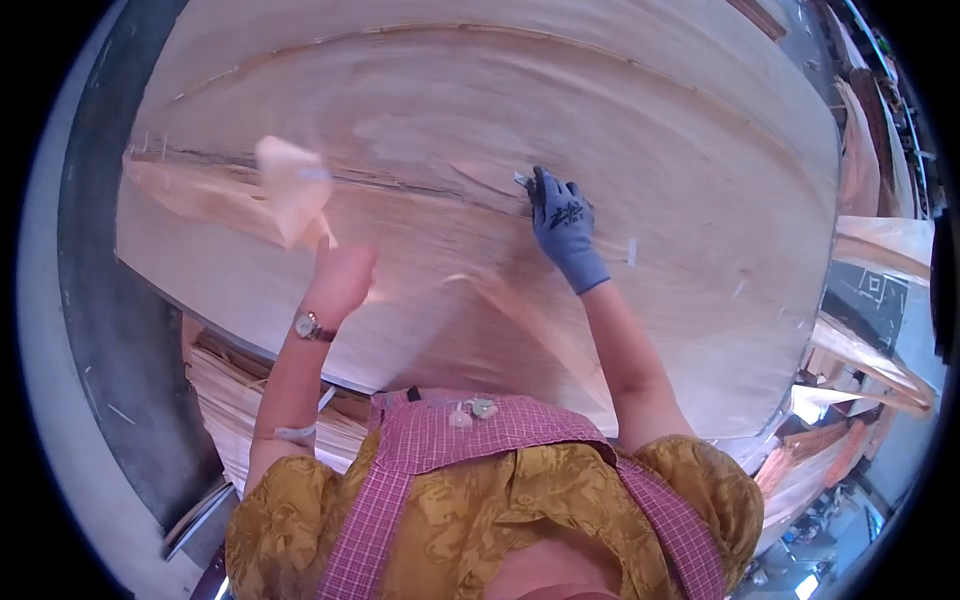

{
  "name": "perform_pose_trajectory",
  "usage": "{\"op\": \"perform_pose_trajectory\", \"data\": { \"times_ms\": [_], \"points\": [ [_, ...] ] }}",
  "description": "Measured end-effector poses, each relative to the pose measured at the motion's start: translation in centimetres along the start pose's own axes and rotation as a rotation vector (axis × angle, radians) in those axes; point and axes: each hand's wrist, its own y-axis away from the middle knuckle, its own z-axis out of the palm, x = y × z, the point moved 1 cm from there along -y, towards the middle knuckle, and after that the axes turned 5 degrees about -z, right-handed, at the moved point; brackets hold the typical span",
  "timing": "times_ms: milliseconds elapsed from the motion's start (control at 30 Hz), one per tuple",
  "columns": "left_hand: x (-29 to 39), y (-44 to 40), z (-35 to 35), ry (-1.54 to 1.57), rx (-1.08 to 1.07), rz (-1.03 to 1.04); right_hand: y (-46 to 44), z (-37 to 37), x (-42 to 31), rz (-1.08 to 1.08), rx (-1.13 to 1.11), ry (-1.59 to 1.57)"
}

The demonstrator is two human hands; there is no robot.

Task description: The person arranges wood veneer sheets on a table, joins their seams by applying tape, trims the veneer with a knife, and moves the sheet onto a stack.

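Observation:
My left hand [343, 275], bare and with a watch at the wrist, is closed on the lower end of a pale scrap of wood veneer [293, 190]. The scrap sticks up from the fingers and is smeared by motion. In a grey-blue glove, my right hand [563, 215] grips a small cutter knife [523, 181], its handle mostly hidden by the fingers and its tip pointing left. Beneath both hands spreads a large veneer sheet [660, 150]. A dark, ragged split [400, 183] runs across it from the left edge to near the knife.
Stacked veneer sheets [225, 400] lie below the sheet's near left edge. More loose veneer pieces [875, 245] hang or lie at the right. Dark grey floor [110, 330] shows at the left. Small pale strips [632, 252] mark the sheet right of the glove.

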Motion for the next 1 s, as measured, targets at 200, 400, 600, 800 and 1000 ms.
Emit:
{"op": "perform_pose_trajectory", "data": {
  "times_ms": [200, 400, 600, 800, 1000],
  "points": [
    [7.1, -8.0, 3.2, 0.485, 0.643, 0.725, 0.0, 0.3, 0.1, 0.049, -0.016, -0.029],
    [11.5, -14.7, 1.7, 0.319, 0.56, 0.431, -0.5, 1.8, 1.4, 0.055, 0.216, -0.646],
    [10.2, -20.2, -0.3, 0.307, 0.475, 0.57, 5.3, -1.0, -11.6, 0.131, -0.177, -1.458],
    [11.4, -16.6, -4.2, 0.411, 0.171, 0.432, 8.6, 3.2, -14.7, 0.131, -0.371, -1.841],
    [11.0, -18.2, -3.4, 0.471, 0.178, 0.447, 8.5, 0.6, -14.4, 0.157, -0.501, -1.736]
  ]
}}
